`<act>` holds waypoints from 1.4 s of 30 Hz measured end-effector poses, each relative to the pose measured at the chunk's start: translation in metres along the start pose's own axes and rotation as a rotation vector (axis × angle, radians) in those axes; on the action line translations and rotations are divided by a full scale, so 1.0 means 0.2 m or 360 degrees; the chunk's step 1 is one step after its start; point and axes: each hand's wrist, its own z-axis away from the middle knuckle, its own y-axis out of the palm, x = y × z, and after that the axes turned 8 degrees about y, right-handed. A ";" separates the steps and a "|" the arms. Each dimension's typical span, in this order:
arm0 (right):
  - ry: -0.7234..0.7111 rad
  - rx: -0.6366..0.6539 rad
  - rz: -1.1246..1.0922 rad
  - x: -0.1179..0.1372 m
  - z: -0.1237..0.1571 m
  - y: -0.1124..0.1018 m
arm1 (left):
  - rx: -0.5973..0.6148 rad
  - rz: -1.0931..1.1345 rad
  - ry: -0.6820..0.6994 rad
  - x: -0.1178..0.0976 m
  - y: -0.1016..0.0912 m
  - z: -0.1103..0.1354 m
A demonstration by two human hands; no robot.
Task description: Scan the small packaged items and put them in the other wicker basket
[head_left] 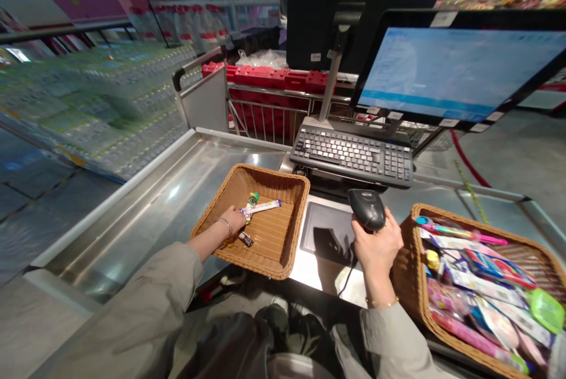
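Note:
My left hand (233, 218) reaches into a wicker basket (283, 181) on the steel counter, its fingers closed on a long packaged toothbrush (264, 207) that lies over the basket floor. A small dark item (246, 239) rests beside my wrist. My right hand (377, 243) is wrapped round the grip of a black handheld barcode scanner (367, 208), held above a dark scan plate (325, 231). Its cable hangs down toward my lap.
A second wicker basket (413, 284) at the right is full of several packaged toothbrushes and small goods. A keyboard (354, 155) and a tilted monitor (460, 69) stand behind. Red shopping baskets (274, 78) sit beyond the counter (168, 190).

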 end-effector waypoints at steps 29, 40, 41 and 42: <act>0.0155 0.0022 -0.0034 0.00 0.03 -0.03 | -0.0174 0.0443 -0.0078 -0.01 0.00 -0.15; 0.0168 -0.0002 -0.0011 -0.01 0.03 -0.06 | -0.0437 0.0274 -0.0062 -0.10 -0.08 -0.16; 0.0168 -0.0005 -0.0008 -0.02 0.03 -0.07 | -0.0475 0.0235 -0.0045 -0.11 -0.10 -0.16; 0.0170 -0.0010 -0.0006 -0.02 0.03 -0.07 | -0.0528 0.0188 -0.0016 -0.12 -0.11 -0.15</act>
